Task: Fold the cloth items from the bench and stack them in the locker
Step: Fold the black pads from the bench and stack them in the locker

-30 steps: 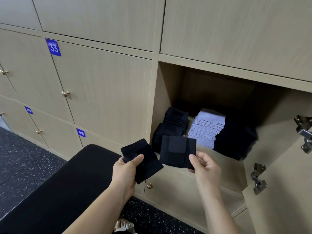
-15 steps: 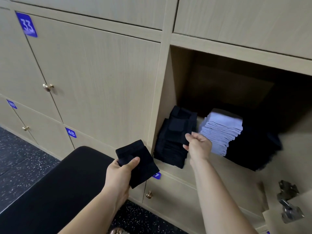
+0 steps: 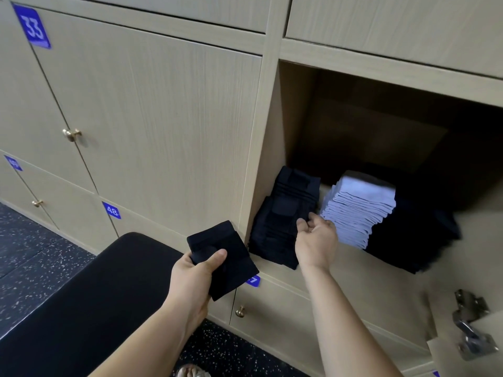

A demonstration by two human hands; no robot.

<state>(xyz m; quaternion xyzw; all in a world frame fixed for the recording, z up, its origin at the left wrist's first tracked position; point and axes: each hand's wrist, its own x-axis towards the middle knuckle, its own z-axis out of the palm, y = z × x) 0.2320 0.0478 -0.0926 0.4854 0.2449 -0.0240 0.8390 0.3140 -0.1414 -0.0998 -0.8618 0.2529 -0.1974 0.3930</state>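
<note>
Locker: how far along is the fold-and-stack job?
Done: folded stacks sit in the open locker, a black stack left, a pale stack middle, a dark stack right. In hand: the left hand grips one folded black cloth outside the locker; the right hand touches the black stack, fingers loose. Left: stack that cloth. No loose cloth shows on the visible bench.

Only one view exists, from a camera on the person's head. It looks forward and down at the open locker (image 3: 298, 126), from the front and slightly from its left, and it is tilted, so the locker's edges run slanted. The camera is near: the locker fills the right half of the picture. Left of the locker closed doors (image 3: 152, 118) show, below and left of it the bench (image 3: 95, 295) and the floor (image 3: 32, 254), below and right of it a door hinge (image 3: 473, 336)
</note>
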